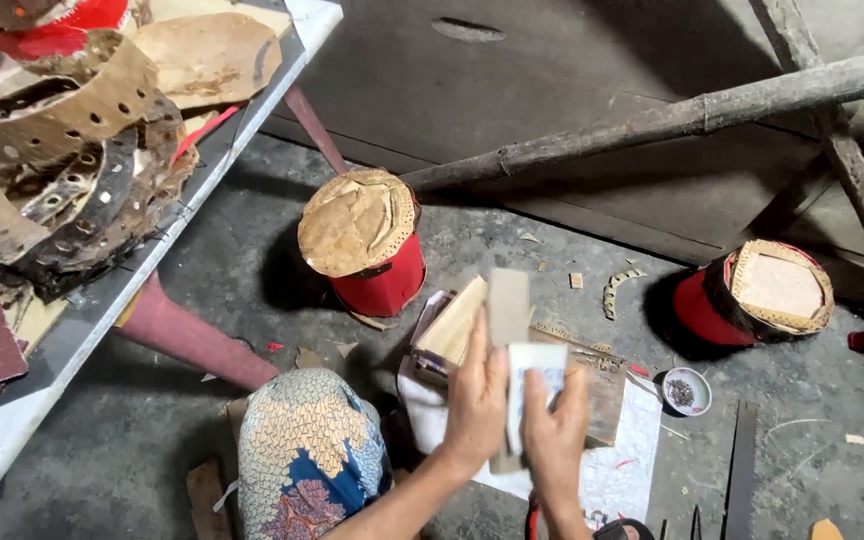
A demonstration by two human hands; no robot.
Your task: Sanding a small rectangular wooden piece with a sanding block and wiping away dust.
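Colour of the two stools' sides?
Red stools; head view.

The flat wooden strip (508, 305) is showing as a blur, and the left hand (475, 400) is hiding its middle. The small white block (535, 385) is blurring too, half covered by the fingers of the right hand (556, 440). The bench (167, 225) is running off the left and top edges. What is lying in the small round dish (685, 391) is too small to tell. The saw blade (740, 470) is cut off by the bottom edge.
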